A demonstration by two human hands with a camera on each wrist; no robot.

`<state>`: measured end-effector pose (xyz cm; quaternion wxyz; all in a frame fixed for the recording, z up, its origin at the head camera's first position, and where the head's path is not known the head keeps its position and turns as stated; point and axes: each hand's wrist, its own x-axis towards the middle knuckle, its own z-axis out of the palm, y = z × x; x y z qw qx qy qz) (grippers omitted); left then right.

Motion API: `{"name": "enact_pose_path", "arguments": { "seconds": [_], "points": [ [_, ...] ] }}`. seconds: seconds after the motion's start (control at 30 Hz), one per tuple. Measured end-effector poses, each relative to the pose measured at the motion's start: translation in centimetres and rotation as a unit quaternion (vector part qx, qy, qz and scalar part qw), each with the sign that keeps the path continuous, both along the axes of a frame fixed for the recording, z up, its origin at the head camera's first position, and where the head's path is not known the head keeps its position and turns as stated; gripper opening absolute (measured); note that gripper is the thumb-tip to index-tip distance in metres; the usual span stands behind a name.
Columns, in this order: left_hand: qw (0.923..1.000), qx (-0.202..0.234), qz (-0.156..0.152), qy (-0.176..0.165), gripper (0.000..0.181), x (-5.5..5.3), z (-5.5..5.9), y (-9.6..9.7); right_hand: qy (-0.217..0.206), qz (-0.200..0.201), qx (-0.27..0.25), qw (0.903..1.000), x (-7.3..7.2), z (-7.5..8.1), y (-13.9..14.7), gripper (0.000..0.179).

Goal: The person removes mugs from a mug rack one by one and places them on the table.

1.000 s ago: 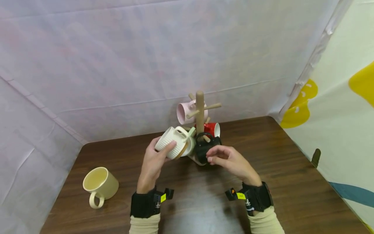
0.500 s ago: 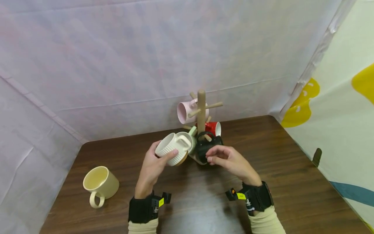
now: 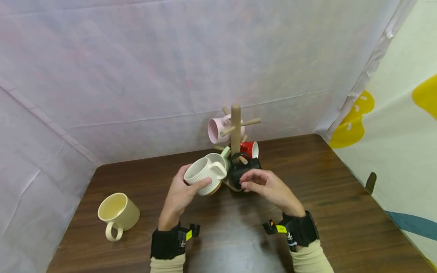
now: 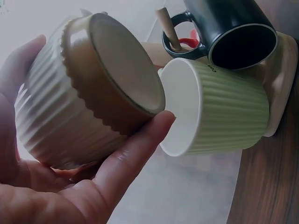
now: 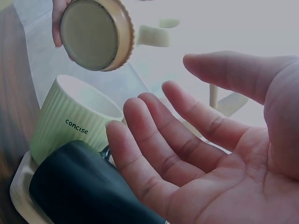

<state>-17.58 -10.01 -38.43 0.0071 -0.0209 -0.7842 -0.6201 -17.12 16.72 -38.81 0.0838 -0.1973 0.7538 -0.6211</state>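
Observation:
My left hand (image 3: 181, 195) grips a white ribbed mug (image 3: 201, 176) with a tan base, tilted with its handle toward the rack. In the left wrist view its pale underside (image 4: 126, 58) faces the camera, thumb along the base edge. Right behind it a green ribbed mug (image 4: 229, 112) hangs low on the wooden mug rack (image 3: 235, 131). My right hand (image 5: 219, 154) holds nothing, its fingers loosely bent beside the black mug (image 5: 84, 186), which hangs by its handle on a lower peg.
A pink mug (image 3: 214, 131) hangs on an upper peg and a red mug (image 3: 250, 149) lower at the back. A yellow mug (image 3: 123, 216) stands upright on the brown table (image 3: 327, 227) at the left. Behind the rack is a pale cloth wall (image 3: 153, 76).
The white mug in my left hand has turned and dropped slightly, its handle swinging right and more of the green mug showing behind it. My right hand has stayed nearly still.

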Motion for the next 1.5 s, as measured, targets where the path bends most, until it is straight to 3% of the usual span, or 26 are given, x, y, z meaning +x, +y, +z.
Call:
{"name": "enact_pose_path", "arguments": {
  "seconds": [0.53,0.7,0.93,1.2,1.5],
  "points": [
    [0.9991,-0.014,-0.031,0.024,0.074,0.3,-0.4,0.7,0.004,-0.002,-0.03,0.9995,0.2,-0.1,-0.6,0.03],
    [0.9989,-0.015,-0.042,0.015,0.077,0.5,-0.5,0.9,-0.013,-0.006,-0.057,0.9983,0.3,-0.1,-1.3,0.037],
    [0.9978,-0.018,-0.064,0.006,0.08,0.5,-0.9,0.8,-0.016,0.007,-0.074,0.9971,0.4,-0.1,-1.9,0.03],
    [0.9961,-0.045,-0.077,0.005,0.078,0.3,-0.8,0.8,-0.008,0.0,-0.068,0.9977,0.4,0.0,-2.2,0.028],
    [0.9934,-0.055,-0.099,0.017,0.077,0.5,-0.7,0.7,-0.043,0.016,-0.061,0.9971,0.6,0.1,-3.0,0.03]
  ]
}}
